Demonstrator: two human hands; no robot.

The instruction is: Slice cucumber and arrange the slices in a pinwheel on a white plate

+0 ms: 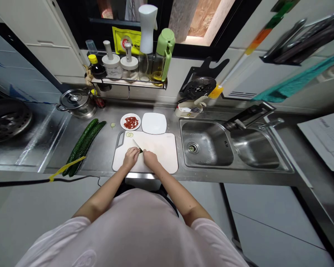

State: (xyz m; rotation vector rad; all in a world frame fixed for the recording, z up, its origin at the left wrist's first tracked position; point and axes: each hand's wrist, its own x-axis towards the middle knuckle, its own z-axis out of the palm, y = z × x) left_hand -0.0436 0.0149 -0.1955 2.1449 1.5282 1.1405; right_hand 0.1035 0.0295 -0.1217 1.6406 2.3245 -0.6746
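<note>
On a white cutting board (pixel 161 152) my right hand (pixel 151 160) is closed round the handle of a small knife (pixel 136 144), its blade pointing away and to the left. My left hand (pixel 131 158) lies close beside it, fingers curled on a dark green cucumber piece (pixel 141 150) that is mostly hidden. Thin cucumber slices (pixel 129 135) rest near the board's upper left corner. Another slice (pixel 113 125) sits on the steel counter. Two whole cucumbers (pixel 87 142) lie side by side farther left.
Behind the board stand a small plate of chopped red pieces (pixel 131 122) and a white square plate (pixel 154 123). A double sink (pixel 208 142) is on the right, a lidded steel pot (pixel 77 103) at the back left. Bottles and jars stand on a wall shelf (pixel 128 81).
</note>
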